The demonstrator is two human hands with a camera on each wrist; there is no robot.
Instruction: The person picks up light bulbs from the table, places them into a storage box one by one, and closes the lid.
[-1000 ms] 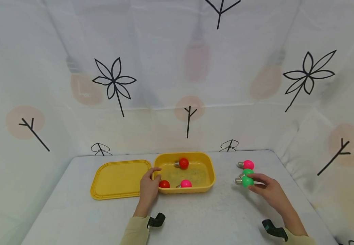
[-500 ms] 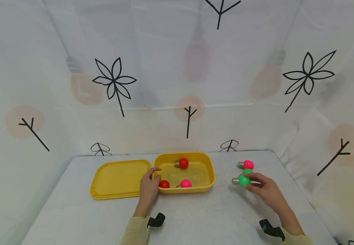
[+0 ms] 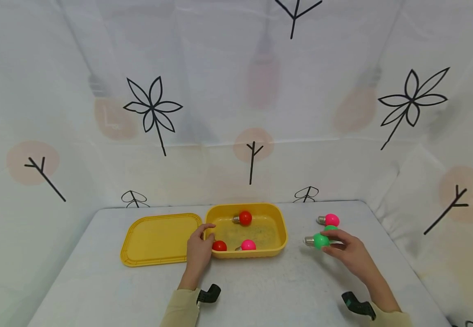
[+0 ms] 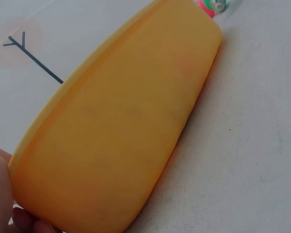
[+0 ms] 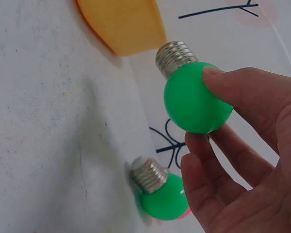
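Note:
Between the thumb and fingers of my right hand (image 3: 352,254) is a green light bulb (image 5: 196,99), its silver screw base pointing left toward the yellow bin. In the right wrist view the bulb hangs above the tabletop. A second green bulb (image 5: 162,196) lies on the table beyond it, partly behind that hand in the head view, close to a pink bulb (image 3: 332,220). My left hand (image 3: 199,250) grips the left end of the yellow bin (image 3: 278,227). Inside the bin are a red bulb (image 3: 245,218) at the back, another red bulb (image 3: 219,245) near my thumb, and a pink bulb (image 3: 248,245).
Left of the bin lies a flat yellow lid (image 3: 160,238), with my left hand by its right edge. A white cloth (image 3: 203,172) with printed plants stands behind the white table (image 3: 261,290). Each wrist wears a dark camera mount (image 3: 209,294).
My right hand has moved slightly left with the green bulb, away from the other green bulb and the pink one. The left hand and the bin have stayed put.

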